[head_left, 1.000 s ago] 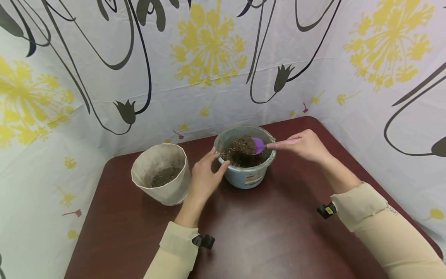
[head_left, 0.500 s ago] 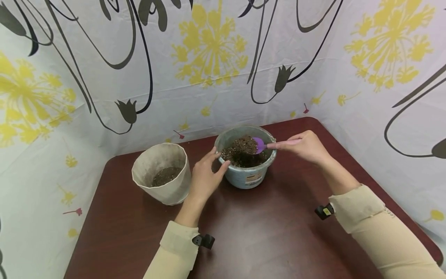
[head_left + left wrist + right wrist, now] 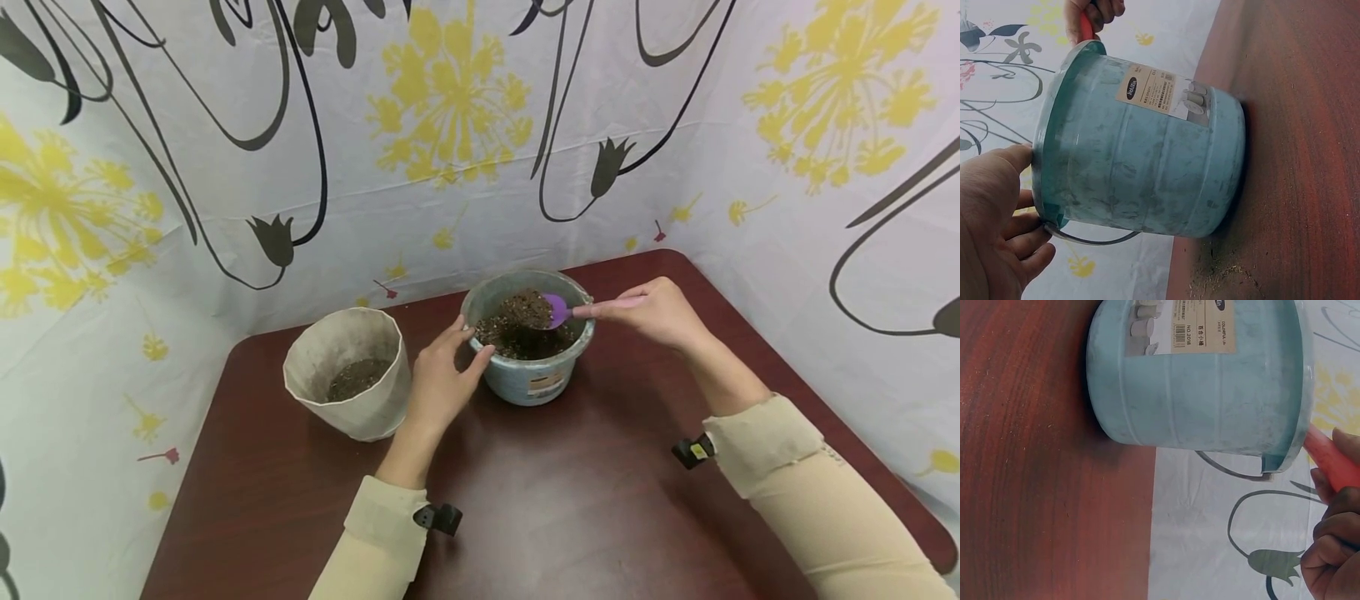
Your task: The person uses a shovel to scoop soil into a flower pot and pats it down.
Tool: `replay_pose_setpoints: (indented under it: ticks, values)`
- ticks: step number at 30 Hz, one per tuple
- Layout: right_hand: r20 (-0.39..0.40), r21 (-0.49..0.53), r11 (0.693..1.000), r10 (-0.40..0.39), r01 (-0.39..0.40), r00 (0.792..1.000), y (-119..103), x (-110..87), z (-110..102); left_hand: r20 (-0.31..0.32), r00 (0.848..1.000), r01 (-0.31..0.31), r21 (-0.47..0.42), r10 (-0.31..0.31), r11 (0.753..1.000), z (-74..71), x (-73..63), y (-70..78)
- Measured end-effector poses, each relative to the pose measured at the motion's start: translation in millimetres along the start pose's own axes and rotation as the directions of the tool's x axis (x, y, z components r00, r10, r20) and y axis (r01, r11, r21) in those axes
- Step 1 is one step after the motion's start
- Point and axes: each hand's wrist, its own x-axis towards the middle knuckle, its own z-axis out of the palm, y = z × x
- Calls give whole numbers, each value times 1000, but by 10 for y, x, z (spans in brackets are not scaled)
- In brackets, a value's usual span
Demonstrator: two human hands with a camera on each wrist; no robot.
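A blue-green bucket (image 3: 517, 385) of dark soil (image 3: 517, 342) stands upright on the table. My right hand (image 3: 663, 317) grips the pinkish-red handle (image 3: 1330, 459) of a small trowel, whose purple blade (image 3: 557, 308) reaches inside the bucket and carries a heap of soil (image 3: 527, 308). The trowel's shaft crosses the right side of the rim. On the opposite side, my left hand (image 3: 442, 375) rests at the rim with thumb and fingers spread apart. The left wrist view shows the thumb (image 3: 1019, 156) against the rim and loosely bent fingers by the bucket's wire handle (image 3: 1094, 240).
To the left stands a whitish faceted pot (image 3: 378, 412) with some soil (image 3: 356, 379) at its bottom. Both vessels sit near the back edge of the dark red table (image 3: 570, 500), before a patterned curtain (image 3: 465, 217). Crumbs of soil (image 3: 1229, 275) lie beside the bucket.
The heaped trowel blade has risen slightly inside the bucket, and the right forearm has shifted a little leftward. My left hand and both vessels stay where they were.
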Motion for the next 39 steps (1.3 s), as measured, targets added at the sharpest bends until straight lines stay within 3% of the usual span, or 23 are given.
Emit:
replay_pose_setpoints:
  ticks: [16,24,30,34,39]
  values:
    - [-14,-9,1000,16,-16,1000,89,29,95,-9,1000,16,11,-15,1000,3,-47,-35]
    - [-13,6,1000,-12,12,1000,43,25,90,4,1000,-26,74,26,997,-34,-37,-70]
    - [-30,-18,999,-33,33,999,-44,49,42,-34,996,-77,142,83,987,-186,19,-90]
    - [-42,-37,999,-34,32,999,-123,68,27,-17,993,-111,214,117,971,-328,42,-81]
    - [-26,-19,1000,-23,23,999,-242,102,56,3,995,-100,311,104,945,-504,24,-95]
